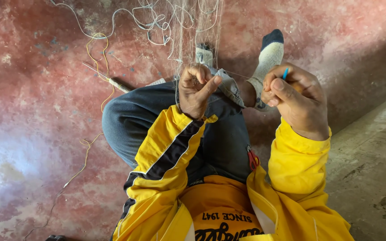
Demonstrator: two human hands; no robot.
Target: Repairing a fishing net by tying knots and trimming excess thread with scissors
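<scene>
Left hand (196,89), frame centre: fingers curled tight, pinching the fine, pale translucent mesh of a fishing net (188,27) that runs up from the fist to the top edge of the frame. Net's long axis is near vertical in frame, strands taut above the knuckles.

Right hand (296,100), right of centre: closed around a slim blue plastic netting needle (285,73), only its tip showing above the fingers, tilted up and slightly right. A thin thread (242,75) runs taut between the hands, roughly level; the pinched mesh lies left of the needle tip, near it. Left hand is the one on the net; right is just beside it.

Small red-handled scissors (253,159) rest on the lap, below both hands, nearer the right sleeve.

Surface: worn red-painted concrete floor (36,102), grey bare concrete strip at the right edge. Loose yellow cord (95,49) and a white stick-like tool (119,85) lie upper left, well apart from both hands. Sock-clad foot (268,56) sits upper centre.
</scene>
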